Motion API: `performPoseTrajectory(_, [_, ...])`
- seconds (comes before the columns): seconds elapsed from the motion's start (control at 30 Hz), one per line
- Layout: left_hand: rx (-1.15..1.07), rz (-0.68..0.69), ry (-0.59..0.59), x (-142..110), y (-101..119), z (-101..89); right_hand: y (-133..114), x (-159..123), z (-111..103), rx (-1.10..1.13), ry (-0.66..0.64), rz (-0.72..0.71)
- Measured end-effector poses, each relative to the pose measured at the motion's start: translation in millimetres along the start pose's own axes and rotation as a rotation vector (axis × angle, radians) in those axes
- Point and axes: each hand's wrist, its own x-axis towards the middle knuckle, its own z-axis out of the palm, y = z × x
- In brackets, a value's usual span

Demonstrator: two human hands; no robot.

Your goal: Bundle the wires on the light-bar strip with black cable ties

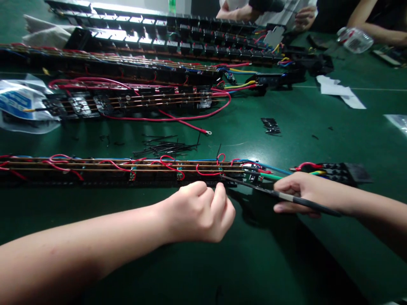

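A long black strip assembly (155,174) lies across the table, with copper-coloured rods along it and looped red wires on top. Against its near edge, my left hand (203,212) is closed in a fist, and whatever the fingers pinch is hidden. My right hand (300,190) grips a long, thin dark tool (307,203) with a light band; its exact kind is unclear. The tool's narrow tip reaches the strip near a red wire, just beyond my left fingers. Green, blue and red wires (270,173) run from the strip's right end to a black connector block (340,173).
Loose black cable ties (165,146) and a small bundle of black pieces (271,126) lie behind the strip. More wired strips (143,99) stand farther back. A plastic bottle (354,40), torn white paper (341,91) and other people's hands (305,18) are at the far side.
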Motion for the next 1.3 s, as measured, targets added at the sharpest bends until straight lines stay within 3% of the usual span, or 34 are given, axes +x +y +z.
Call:
performPoseTrajectory(0.13, [-0.043,0.001,-0.023,4.0,8.3,-14.6,-0.4,-1.5,6.4,-0.018,0.076,-0.041])
performPoseTrajectory(0.33, [-0.06,0.032,-0.381,-1.4,19.1,-39.8,14.7,-5.1,25.9,-0.341,0.326,-0.178])
performPoseTrajectory(0.43, [-0.023,0.019,-0.475,-16.0,23.2,-44.4,21.2,-8.7,37.5,-0.456,0.446,-0.278])
performPoseTrajectory(0.53, [-0.005,-0.017,-0.49,-30.2,28.9,-49.4,16.4,-13.0,45.0,-0.457,0.522,-0.327])
performPoseTrajectory(0.67, [-0.071,-0.061,-0.48,-37.1,20.6,-57.5,-3.0,-16.7,44.1,-0.487,0.523,-0.337])
performPoseTrajectory(0.83, [-0.018,-0.063,-0.462,-39.8,-25.3,-48.3,-52.1,-17.7,35.5,-0.63,0.435,-0.256])
performPoseTrajectory(0.9, [0.007,-0.001,-0.441,-44.6,-40.1,-39.1,-80.0,-16.3,33.0,-0.635,0.451,-0.326])
performPoseTrajectory(1.03, [0.033,0.061,-0.272,-55.7,-47.9,-27.5,-134.3,-7.1,23.1,-0.607,0.442,-0.409])
performPoseTrajectory(1.1, [0.022,0.057,-0.141,-58.8,-45.2,-28.1,-155.2,1.1,13.6,-0.535,0.384,-0.358])
performPoseTrajectory(1.2, [0.004,0.034,0.014,-60.0,-41.6,-32.8,-175.8,15.1,-0.2,-0.481,0.312,-0.306])
performPoseTrajectory(1.3, [0.038,-0.008,0.063,-59.0,-41.9,-35.9,-184.3,27.2,-4.5,-0.309,0.195,-0.349])
